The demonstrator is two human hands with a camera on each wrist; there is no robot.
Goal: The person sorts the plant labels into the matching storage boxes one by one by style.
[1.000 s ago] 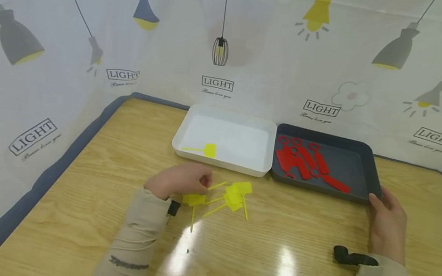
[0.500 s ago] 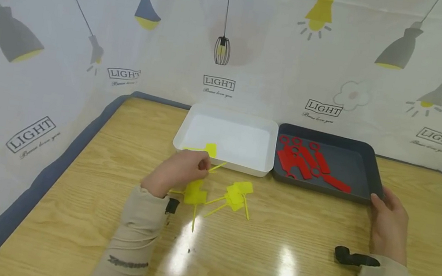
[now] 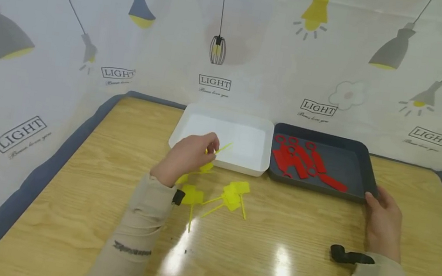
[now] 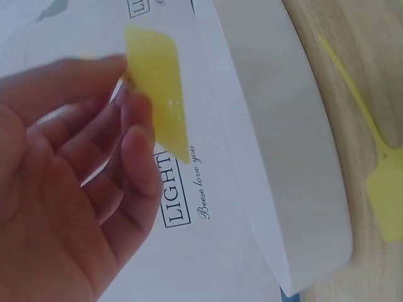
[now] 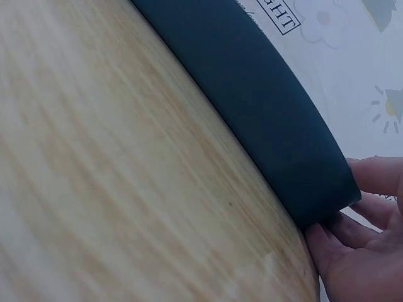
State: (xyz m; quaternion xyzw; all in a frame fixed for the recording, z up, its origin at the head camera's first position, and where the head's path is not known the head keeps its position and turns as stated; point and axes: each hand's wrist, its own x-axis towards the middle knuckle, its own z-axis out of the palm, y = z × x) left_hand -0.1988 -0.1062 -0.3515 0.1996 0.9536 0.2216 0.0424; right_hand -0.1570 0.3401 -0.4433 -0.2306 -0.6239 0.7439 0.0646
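Observation:
My left hand (image 3: 191, 155) pinches a yellow plastic tag (image 4: 157, 88) between thumb and fingertips, raised over the front left rim of the white tray (image 3: 245, 144). The tag's thin tail points away to the right in the head view. Below and beside this hand, several yellow tags (image 3: 234, 195) with thin tails lie on the table, some overlapping. At the near right corner of the dark grey tray (image 3: 351, 158), my right hand (image 3: 386, 222) grips the wall, thumb at the rim. Several red tags (image 3: 317, 158) with ring ends lie in that tray's left half.
Both trays stand side by side at the back of the wooden table (image 3: 254, 260), close to a white curtain (image 3: 261, 35) printed with lamps. A black wrist strap (image 3: 350, 256) sticks out from the right sleeve.
My left hand has moved up and away from the yellow tags on the table to the white tray's front rim, carrying a yellow tag. The right hand stays at the dark tray's corner.

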